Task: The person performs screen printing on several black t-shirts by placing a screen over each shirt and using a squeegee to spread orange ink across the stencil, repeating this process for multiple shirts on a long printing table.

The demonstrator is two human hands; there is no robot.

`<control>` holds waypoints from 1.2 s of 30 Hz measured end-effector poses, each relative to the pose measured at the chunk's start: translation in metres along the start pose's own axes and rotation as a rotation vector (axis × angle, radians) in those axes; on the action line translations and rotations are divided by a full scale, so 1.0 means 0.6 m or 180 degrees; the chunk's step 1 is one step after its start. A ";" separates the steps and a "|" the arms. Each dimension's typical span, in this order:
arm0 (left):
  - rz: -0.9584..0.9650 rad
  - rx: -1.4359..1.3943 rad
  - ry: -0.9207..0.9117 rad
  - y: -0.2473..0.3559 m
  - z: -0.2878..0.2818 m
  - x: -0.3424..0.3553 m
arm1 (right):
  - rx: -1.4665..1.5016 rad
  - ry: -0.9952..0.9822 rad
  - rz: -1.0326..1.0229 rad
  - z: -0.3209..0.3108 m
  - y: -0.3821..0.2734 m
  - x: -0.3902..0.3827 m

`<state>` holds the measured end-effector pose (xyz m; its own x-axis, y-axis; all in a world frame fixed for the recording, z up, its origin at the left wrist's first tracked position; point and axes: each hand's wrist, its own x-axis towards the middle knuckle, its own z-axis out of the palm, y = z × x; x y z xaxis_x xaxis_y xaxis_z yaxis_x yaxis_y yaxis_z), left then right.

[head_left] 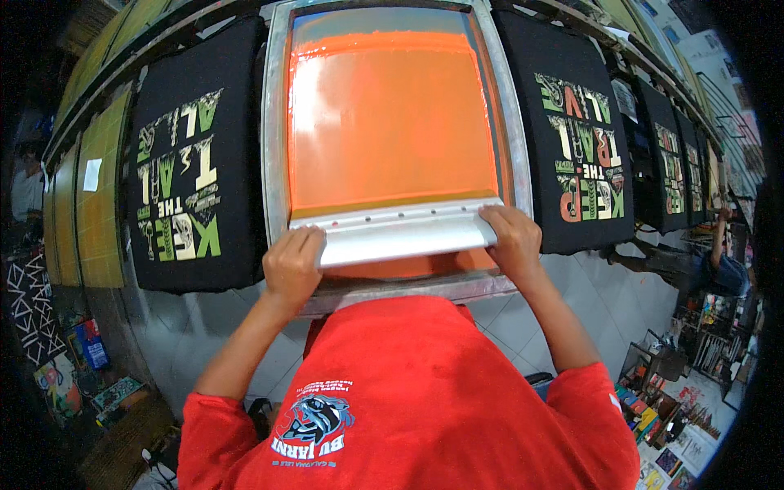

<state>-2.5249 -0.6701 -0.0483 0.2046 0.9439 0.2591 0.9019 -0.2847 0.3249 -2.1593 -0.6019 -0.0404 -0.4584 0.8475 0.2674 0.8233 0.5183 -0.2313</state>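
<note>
A wide screen-printing squeegee with a silver metal handle [400, 237] lies across the near part of a framed screen. My left hand [294, 265] grips its left end, and my right hand [512, 237] grips its right end, fingers curled over the top. Orange ink [392, 122] covers most of the mesh beyond the squeegee, shiny on the left and thicker along the far edge. The screen's metal frame [276, 122] surrounds it, its near bar close to my body. Whatever lies under the screen is hidden.
Black printed T-shirts lie on boards either side: one on the left [237, 82], one on the right [523, 49], several farther right. Yellow-green boards [102, 212] stand at far left. A person [727, 269] is at the far right, near cluttered shelves [719, 343]. Tiled floor [196, 327] shows below.
</note>
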 end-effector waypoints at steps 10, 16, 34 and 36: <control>0.0026 0.0441 0.0180 -0.151 0.057 0.315 | -0.0281 0.0353 -0.0160 0.077 0.165 0.320; 0.0100 0.0546 0.0146 -0.239 0.039 0.496 | -0.0561 -0.0348 0.0026 0.047 0.202 0.506; 0.0248 -0.0327 0.0242 0.057 -0.036 -0.095 | -0.0070 0.0021 -0.0125 -0.059 -0.039 -0.090; 0.0344 -0.0306 0.0440 0.069 -0.007 -0.139 | -0.0148 0.0383 -0.0348 -0.022 -0.041 -0.152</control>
<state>-2.5064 -0.7609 -0.0528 0.2381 0.8770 0.4173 0.8357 -0.4040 0.3720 -2.1333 -0.6935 -0.0464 -0.5051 0.7652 0.3992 0.7866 0.5985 -0.1521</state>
